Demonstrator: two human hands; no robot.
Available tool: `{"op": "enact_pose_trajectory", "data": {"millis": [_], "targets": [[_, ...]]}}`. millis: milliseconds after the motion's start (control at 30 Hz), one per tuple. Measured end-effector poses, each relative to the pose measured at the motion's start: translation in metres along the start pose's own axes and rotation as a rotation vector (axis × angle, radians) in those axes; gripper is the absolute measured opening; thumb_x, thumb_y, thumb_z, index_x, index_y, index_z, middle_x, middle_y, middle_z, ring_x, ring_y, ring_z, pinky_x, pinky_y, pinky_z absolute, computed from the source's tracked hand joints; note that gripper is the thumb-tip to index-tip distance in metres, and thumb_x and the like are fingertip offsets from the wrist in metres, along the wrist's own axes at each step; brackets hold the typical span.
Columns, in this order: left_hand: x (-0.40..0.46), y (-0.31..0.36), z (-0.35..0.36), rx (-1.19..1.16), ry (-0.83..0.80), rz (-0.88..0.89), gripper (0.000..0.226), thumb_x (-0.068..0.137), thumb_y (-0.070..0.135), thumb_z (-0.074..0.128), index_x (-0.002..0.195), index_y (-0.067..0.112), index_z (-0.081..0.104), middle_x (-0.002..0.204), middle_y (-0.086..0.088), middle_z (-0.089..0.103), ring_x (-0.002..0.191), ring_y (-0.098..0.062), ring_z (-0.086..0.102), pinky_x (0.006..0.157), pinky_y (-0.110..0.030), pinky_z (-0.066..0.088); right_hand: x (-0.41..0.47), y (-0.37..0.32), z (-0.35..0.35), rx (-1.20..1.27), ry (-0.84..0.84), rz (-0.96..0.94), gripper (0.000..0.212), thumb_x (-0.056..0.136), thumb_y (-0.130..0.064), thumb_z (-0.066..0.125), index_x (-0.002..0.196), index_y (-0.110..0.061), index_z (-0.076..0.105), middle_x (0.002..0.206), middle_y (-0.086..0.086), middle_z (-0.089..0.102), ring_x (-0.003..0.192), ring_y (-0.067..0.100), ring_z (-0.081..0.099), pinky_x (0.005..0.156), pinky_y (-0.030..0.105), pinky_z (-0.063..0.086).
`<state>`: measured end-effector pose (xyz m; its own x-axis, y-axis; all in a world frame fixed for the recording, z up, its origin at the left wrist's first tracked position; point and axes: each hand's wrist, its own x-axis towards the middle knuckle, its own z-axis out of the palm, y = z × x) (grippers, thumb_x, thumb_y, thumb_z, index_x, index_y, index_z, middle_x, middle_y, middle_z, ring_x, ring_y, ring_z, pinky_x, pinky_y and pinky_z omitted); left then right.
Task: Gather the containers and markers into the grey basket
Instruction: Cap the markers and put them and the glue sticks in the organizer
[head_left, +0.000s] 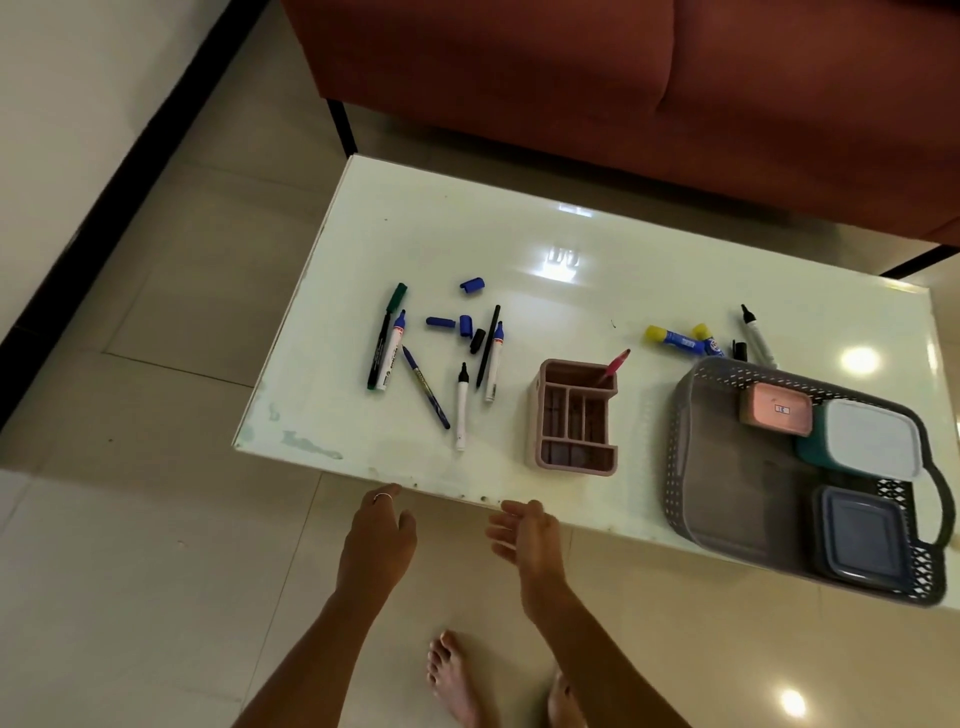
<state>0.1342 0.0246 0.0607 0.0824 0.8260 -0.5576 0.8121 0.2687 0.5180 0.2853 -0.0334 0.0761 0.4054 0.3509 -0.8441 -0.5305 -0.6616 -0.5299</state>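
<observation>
Now both hands empty, hovering just off the worktop's (597, 312) near edge. Left hand (378, 535) palm down, fingers loosely together and relaxed, ring on one finger, fingertips level with the near edge; contact with the edge unclear. Right hand (524, 535) turned palm inward, fingers spread apart and slack, gripping nothing. Both forearms reaching up from the bottom of the view, angled slightly toward each other. Bare feet (457, 675) on the tiled floor below.

Grey basket (727, 493) at the near right corner, overhanging the near edge, perforated walls, handle at the right. Inside: pink container (775, 410) toward the far side, teal container with white lid (867, 439) beside it, dark blue-lidded container (865, 540) nearest.

Pink organiser (575, 418) near mid near edge, left of the basket, with a pink pen (615, 362) standing in its far compartment.

Markers (441, 364) scattered toward the left edge, several uncapped, with loose blue caps (457, 317) and a black cap among them. Two yellow-capped blue glue sticks (680, 339) and one black-tipped marker (757, 335) just beyond the basket's far wall. Red sofa (623, 78) behind the far edge.
</observation>
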Motion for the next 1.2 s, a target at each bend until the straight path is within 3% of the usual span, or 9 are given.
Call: {"op": "enact_pose_trajectory", "data": {"millis": [167, 267, 400, 533, 667, 867, 1200], "targets": [[-0.006, -0.009, -0.003, -0.003, 0.016, -0.038, 0.037, 0.093, 0.012, 0.048, 0.13, 0.006, 0.049, 0.139, -0.008, 0.048, 0.122, -0.022, 0.053, 0.097, -0.027, 0.04, -0.001, -0.016, 0.023, -0.216, -0.172, -0.147, 0.037, 0.1, -0.016, 0.027, 0.109, -0.001, 0.06, 0.095, 0.012, 0.066, 0.073, 0.016, 0.058, 0.062, 0.022, 0.045], [-0.009, -0.01, -0.004, -0.016, 0.014, -0.063, 0.037, 0.094, 0.013, 0.047, 0.13, 0.006, 0.049, 0.14, -0.008, 0.048, 0.122, -0.022, 0.053, 0.093, -0.023, 0.04, 0.009, -0.028, 0.03, -0.342, -0.204, -0.261, 0.039, 0.102, -0.024, 0.026, 0.11, -0.012, 0.062, 0.099, 0.01, 0.07, 0.074, 0.017, 0.063, 0.061, 0.022, 0.047], [-0.005, -0.005, -0.009, -0.028, 0.027, -0.084, 0.035, 0.094, 0.011, 0.048, 0.128, 0.003, 0.05, 0.14, -0.01, 0.048, 0.122, -0.023, 0.053, 0.09, -0.02, 0.037, 0.025, -0.047, 0.037, -0.463, -0.128, -0.347, 0.048, 0.102, -0.032, 0.022, 0.11, -0.015, 0.066, 0.093, 0.012, 0.071, 0.071, 0.017, 0.063, 0.06, 0.022, 0.048], [0.009, 0.003, -0.018, -0.045, 0.048, -0.114, 0.035, 0.094, 0.011, 0.047, 0.128, 0.002, 0.051, 0.14, -0.012, 0.048, 0.125, -0.025, 0.051, 0.099, -0.026, 0.039, 0.045, -0.065, 0.055, -0.689, -0.038, -0.392, 0.054, 0.101, -0.038, 0.022, 0.107, -0.012, 0.068, 0.096, 0.012, 0.071, 0.085, 0.025, 0.067, 0.082, 0.04, 0.054], [0.026, 0.008, -0.026, -0.057, 0.07, -0.171, 0.038, 0.093, 0.01, 0.047, 0.131, 0.004, 0.049, 0.139, -0.013, 0.048, 0.126, -0.027, 0.049, 0.103, -0.032, 0.039, 0.062, -0.078, 0.077, -0.97, 0.003, -0.407, 0.047, 0.096, -0.045, 0.039, 0.127, -0.011, 0.047, 0.115, 0.009, 0.064, 0.103, 0.028, 0.063, 0.087, 0.039, 0.052], [0.052, 0.01, -0.03, -0.086, 0.093, -0.222, 0.04, 0.093, 0.01, 0.048, 0.132, 0.006, 0.049, 0.136, -0.015, 0.051, 0.122, -0.03, 0.052, 0.102, -0.035, 0.04, 0.079, -0.087, 0.097, -1.114, -0.008, -0.333, 0.054, 0.096, -0.028, 0.046, 0.142, -0.013, 0.023, 0.125, 0.01, 0.058, 0.107, 0.029, 0.062, 0.085, 0.04, 0.051], [0.051, 0.025, -0.018, -0.104, 0.057, -0.234, 0.039, 0.093, 0.011, 0.047, 0.132, 0.007, 0.049, 0.135, -0.013, 0.051, 0.117, -0.027, 0.054, 0.094, -0.028, 0.041, 0.089, -0.096, 0.089, -1.029, -0.102, -0.314, 0.05, 0.092, -0.018, 0.05, 0.137, -0.013, 0.031, 0.108, 0.011, 0.059, 0.09, 0.026, 0.064, 0.075, 0.036, 0.056]]}}
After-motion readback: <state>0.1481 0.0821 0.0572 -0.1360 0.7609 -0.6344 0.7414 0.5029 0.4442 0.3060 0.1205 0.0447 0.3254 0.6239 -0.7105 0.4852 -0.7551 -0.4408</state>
